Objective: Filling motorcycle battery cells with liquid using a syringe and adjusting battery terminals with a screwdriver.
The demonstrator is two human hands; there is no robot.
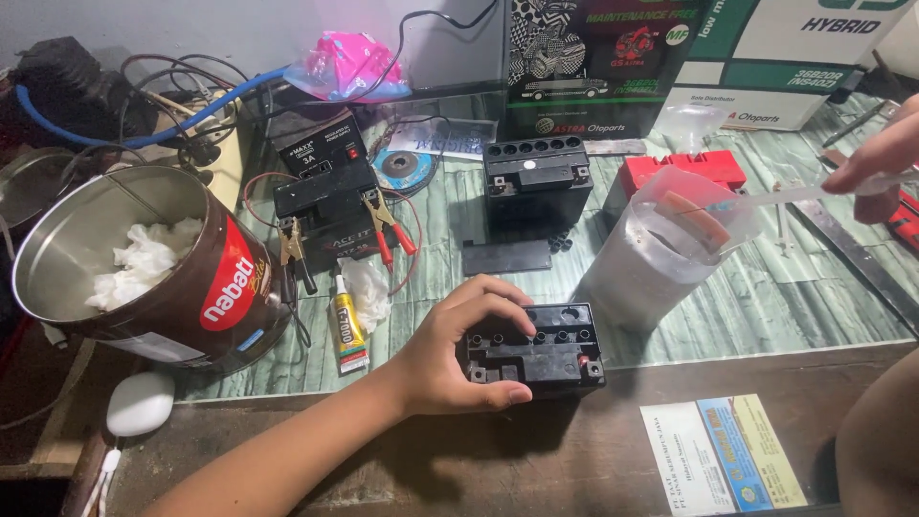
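Gripping the small black battery [533,350] from its left side, our left hand [458,354] wraps it; our right hand [876,165] pinches a clear syringe [804,194] over the plastic jug [661,251].

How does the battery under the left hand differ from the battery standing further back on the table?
The near battery is gripped by the left hand at the table's front edge; the far battery stands untouched behind it. The near battery looks lower and flatter, the far battery taller. A loose black strip lies before the far battery, none by the near one. Both are black, with a row of open holes on top.
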